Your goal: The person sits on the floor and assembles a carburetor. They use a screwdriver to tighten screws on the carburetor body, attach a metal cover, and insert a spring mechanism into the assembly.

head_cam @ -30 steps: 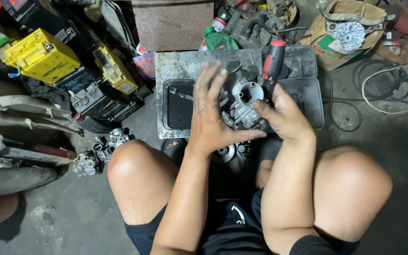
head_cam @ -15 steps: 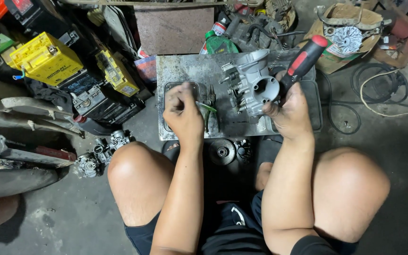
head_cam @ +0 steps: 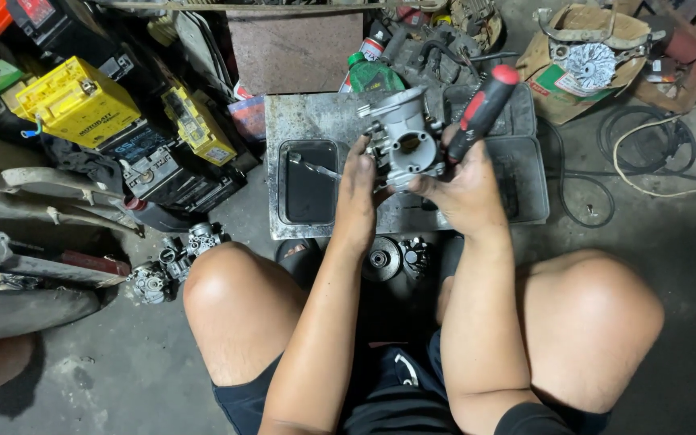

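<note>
Person squats on a concrete floor, knees spread, both forearms reaching far toward a grey metal tray point(head_cam: 316, 121).

Left hand point(head_cam: 358, 193): fingers curled, closed against the left side of a grey metal carburetor body point(head_cam: 403, 141). Thumb and fingertips press on its lower left edge. Palm faces right.

Right hand point(head_cam: 465, 189): closed around the shaft end of a screwdriver with a black and red handle point(head_cam: 481, 113). Handle points up and to the far right, clear of the fist. The fingers of this hand also touch the right side of the carburetor body, so the part is pinched between the two hands. Screwdriver tip is hidden behind the fingers; cannot tell where it sits.

Carburetor body: held up just above the tray, round bore facing the camera, tilted slightly left.

On the tray, left of the hands: a dark rectangular pan point(head_cam: 309, 184) with a thin metal tool lying across its top edge. A second dark pan point(head_cam: 521, 177) sits to the right, partly behind the right hand.

Near the person's feet, below the tray: small round metal parts point(head_cam: 384, 258). Further left on the floor, more carburetor pieces point(head_cam: 172, 259).

Far left: yellow batteries point(head_cam: 78, 101) stacked among dark clutter. Far centre: green bottle point(head_cam: 374, 74). Far right: cardboard box point(head_cam: 586, 56) with a white finned wheel inside, and a loop of pale cable point(head_cam: 646, 161) on the floor.
</note>
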